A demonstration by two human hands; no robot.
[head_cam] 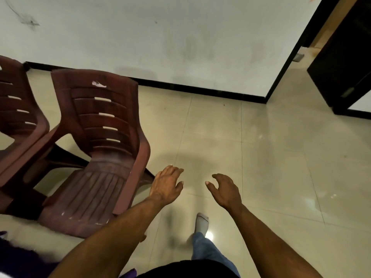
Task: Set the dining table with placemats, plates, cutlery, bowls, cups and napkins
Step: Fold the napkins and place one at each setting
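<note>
Frankly, I could judge nothing of the setting as done: no worktop, placemat, plate, cutlery, bowl, cup or napkin showed anywhere, so where those things lay I could not tell. My left hand [167, 185] and right hand [225, 190] hung over the tiled floor [281, 157], each grip loose, open and empty. Two maroon plastic chairs [104, 149] stood just beside my left hand; my socked foot [202, 222] pointed ahead.

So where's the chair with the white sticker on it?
In the head view the chair stands on the left, just beside the left hand, with a second chair further left and the wall behind it.
</note>
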